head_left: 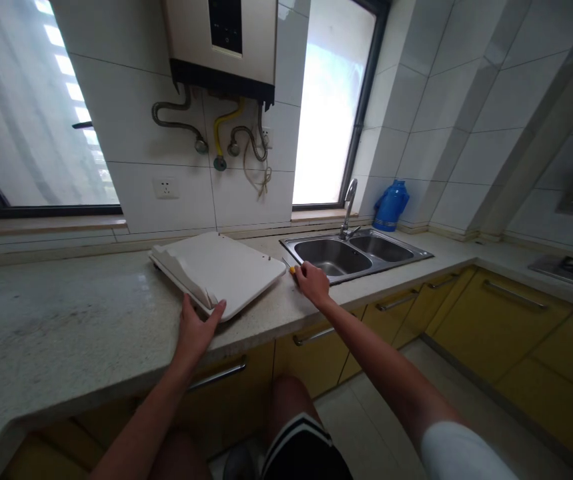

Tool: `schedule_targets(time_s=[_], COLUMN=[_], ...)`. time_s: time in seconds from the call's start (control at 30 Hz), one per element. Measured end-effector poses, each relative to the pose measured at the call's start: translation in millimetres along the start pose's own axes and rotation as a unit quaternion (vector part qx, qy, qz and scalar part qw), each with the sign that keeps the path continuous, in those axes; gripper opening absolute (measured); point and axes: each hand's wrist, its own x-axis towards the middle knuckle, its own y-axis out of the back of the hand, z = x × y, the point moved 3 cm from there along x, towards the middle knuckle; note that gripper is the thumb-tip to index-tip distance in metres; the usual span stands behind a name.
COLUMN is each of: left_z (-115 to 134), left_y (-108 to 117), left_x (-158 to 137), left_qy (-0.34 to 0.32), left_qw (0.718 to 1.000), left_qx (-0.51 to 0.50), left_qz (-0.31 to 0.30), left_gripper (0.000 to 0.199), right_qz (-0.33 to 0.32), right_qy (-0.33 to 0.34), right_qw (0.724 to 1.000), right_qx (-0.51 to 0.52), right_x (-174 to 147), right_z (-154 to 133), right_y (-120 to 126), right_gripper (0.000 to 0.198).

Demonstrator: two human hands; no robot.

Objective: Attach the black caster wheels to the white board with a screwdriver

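Observation:
A white, flat panel with a raised ridge along its left side [239, 267] lies at an angle on the countertop. My left hand [200, 325] grips its near corner, thumb on top and fingers at the side. Small dark fittings [266, 257] show near the panel's far edge. My right hand [312, 283] is closed round a small screwdriver [293, 270] with a yellow handle; most of the handle is hidden in the fingers. The shaft points left and away from me, close to the panel's right corner. Whether the tip touches anything I cannot tell.
The stone countertop [76, 320] runs along the wall and turns right. A double steel sink [311, 267] with a tap [350, 207] sits just beyond my right hand. A blue container [391, 205] stands behind it. Above hangs a water heater [251, 40] with hoses; yellow drawers [311, 360] are below.

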Motion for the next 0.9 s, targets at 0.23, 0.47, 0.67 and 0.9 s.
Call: schedule_targets(time_s=[0.23,0.47,0.67,0.9], left_z=[6.3,6.9,7.5,5.8], left_y=[-7.9,-3.1,-0.1,-21.6], left_x=[16.8,22.9,37.3,44.1], left_qy=[0.024,0.043,0.086,0.086], left_qw=[0.997,0.986,0.969,0.962], left_qx=[-0.075,-0.159,-0.207,-0.241], left_qz=[0.023,-0.025,-0.102,-0.092], left_gripper=[0.106,0.091,0.099,0.087], right_qz=[0.019,0.026,0.071,0.126], right_qy=[0.108,0.071,0.021,-0.04], right_qw=[0.992,0.996,0.997,0.987], right_qx=[-0.067,-0.042,0.028,0.087], right_x=[20.3,41.1,48.6,53.7], right_z=[38.6,64.1,85.2,101.5], right_y=[-26.7,-41.2,-41.9,-43.1], right_gripper=[0.037,0.04,0.042,0.043])
